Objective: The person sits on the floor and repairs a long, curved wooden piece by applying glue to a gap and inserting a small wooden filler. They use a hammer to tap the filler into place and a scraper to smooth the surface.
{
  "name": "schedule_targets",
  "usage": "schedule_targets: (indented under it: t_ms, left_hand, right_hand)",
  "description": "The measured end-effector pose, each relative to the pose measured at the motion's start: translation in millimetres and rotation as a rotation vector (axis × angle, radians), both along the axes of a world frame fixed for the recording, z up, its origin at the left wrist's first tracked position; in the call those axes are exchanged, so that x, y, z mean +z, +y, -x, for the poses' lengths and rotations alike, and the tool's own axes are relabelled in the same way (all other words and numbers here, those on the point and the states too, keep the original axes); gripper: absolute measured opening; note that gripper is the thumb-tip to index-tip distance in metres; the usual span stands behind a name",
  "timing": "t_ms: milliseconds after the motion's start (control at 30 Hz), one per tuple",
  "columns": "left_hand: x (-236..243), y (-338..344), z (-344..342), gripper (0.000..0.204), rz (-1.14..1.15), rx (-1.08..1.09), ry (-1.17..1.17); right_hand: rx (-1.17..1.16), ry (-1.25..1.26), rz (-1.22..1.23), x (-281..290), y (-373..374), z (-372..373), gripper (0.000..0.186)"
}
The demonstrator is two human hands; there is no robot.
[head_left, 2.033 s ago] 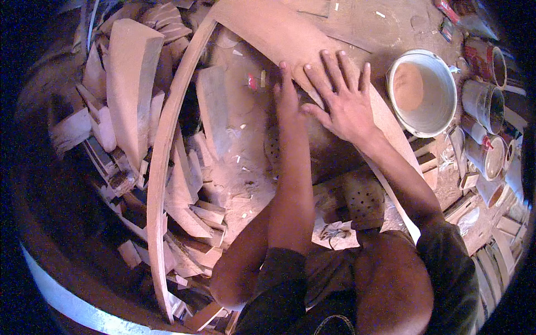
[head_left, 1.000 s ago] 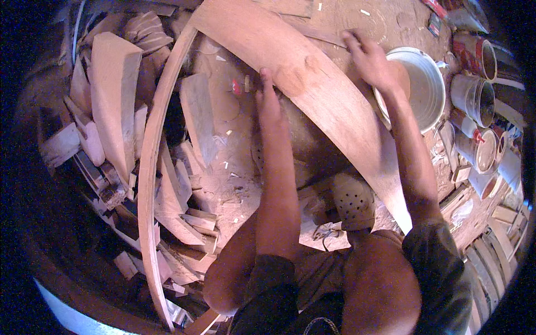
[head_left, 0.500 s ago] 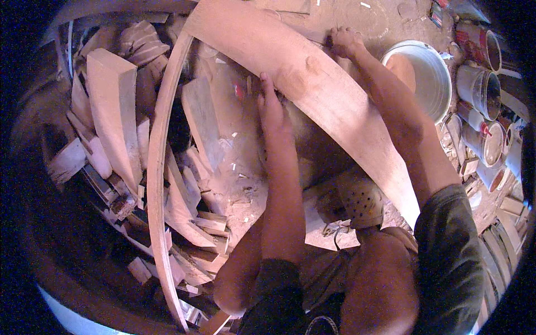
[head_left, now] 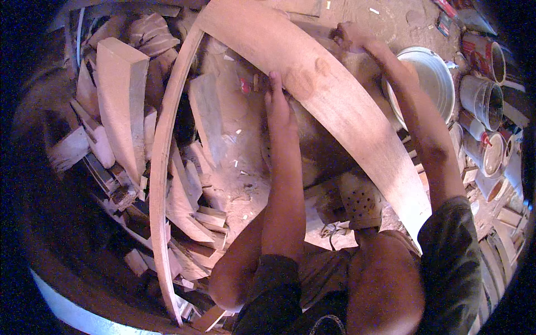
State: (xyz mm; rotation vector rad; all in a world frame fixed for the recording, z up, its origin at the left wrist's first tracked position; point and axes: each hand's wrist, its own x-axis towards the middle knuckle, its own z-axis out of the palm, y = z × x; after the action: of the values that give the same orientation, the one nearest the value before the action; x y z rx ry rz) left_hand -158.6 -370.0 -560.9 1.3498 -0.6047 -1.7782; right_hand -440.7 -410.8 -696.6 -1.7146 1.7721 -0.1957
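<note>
A broad curved wooden board (head_left: 368, 139) with darker patches runs diagonally across the middle, joined or touching a narrow curved strip (head_left: 167, 128) at the top left. My left hand (head_left: 279, 106) grips the board's inner edge, thumb upright, its other fingers partly hidden beneath. My right hand (head_left: 352, 39) reaches past the board's outer edge, fingers curled and blurred; what they hold, if anything, is unclear. Right of it stands a white bucket (head_left: 432, 95) with light brown contents, partly hidden by my right forearm.
Stacked wooden offcuts (head_left: 120, 111) crowd the left. Several grimy containers (head_left: 483, 103) line the right, with a red-capped bottle (head_left: 474, 128) among them. My bent legs (head_left: 385, 279) and a perforated shoe (head_left: 360, 204) are below. The floor (head_left: 240, 190) is dusty, with scraps on it.
My right hand has left the board's face, moving up beyond its outer edge and curling its fingers. My left hand stays at the inner edge.
</note>
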Motion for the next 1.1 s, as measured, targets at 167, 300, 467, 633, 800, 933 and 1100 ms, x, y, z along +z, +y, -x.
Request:
schedule_targets:
  t_ms: [167, 300, 467, 633, 800, 933, 1100]
  left_hand:
    - [12, 0, 1, 0.066, -0.040, 0.057, -0.048]
    - [-18, -1, -6, 0.064, -0.064, 0.038, 0.085]
    - [-48, -2, -12, 0.070, 0.048, 0.050, 0.250]
    - [-87, 0, -20, 0.076, 0.044, 0.082, 0.373]
    - [-40, -1, -19, 0.078, -0.103, 0.196, 0.533]
    - [-18, -1, -13, 0.063, -0.050, 0.238, 0.351]
    - [-29, 1, -12, 0.078, 0.005, 0.168, 0.361]
  right_hand:
    - [-0.367, 0.127, -0.030, 95, 6, -12, 0.051]
    - [-0.507, 0.011, 0.221, 177, 76, -42, 0.057]
    - [-0.276, -0.106, 0.175, 210, 174, -111, 0.050]
    - [-0.152, -0.081, 0.258, 209, 203, -152, 0.054]
    - [-0.141, -0.008, 0.306, 196, 204, -156, 0.058]
    - [-0.066, 0.086, 0.356, 188, 204, -158, 0.063]
    - [-0.082, 0.101, 0.325, 185, 204, -157, 0.070]
